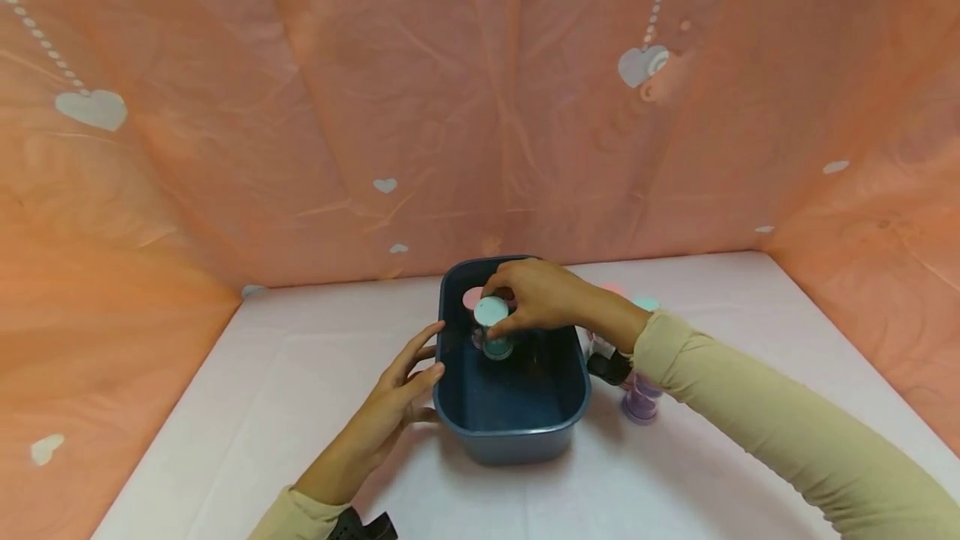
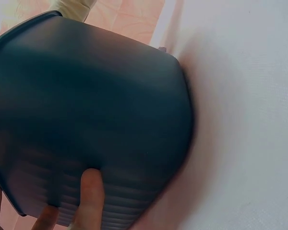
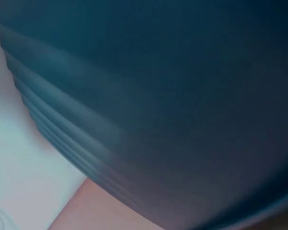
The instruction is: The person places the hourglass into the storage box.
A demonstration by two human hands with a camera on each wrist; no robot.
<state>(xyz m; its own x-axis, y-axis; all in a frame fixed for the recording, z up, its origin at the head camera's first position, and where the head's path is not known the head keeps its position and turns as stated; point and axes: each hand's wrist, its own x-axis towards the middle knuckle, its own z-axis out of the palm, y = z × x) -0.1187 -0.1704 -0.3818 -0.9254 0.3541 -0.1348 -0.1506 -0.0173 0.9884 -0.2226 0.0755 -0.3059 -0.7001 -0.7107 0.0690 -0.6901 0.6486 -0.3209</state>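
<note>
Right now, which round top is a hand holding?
The pale blue top, in the right hand over the tub; the pink top beside it isn't held.

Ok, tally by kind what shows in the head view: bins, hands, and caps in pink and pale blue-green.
Dark blue rounded-rectangular bin: 1
Bare hands: 2
Pink round caps: 2
Pale blue-green round caps: 2
Total: 7 visible; more caps may be hidden.
</note>
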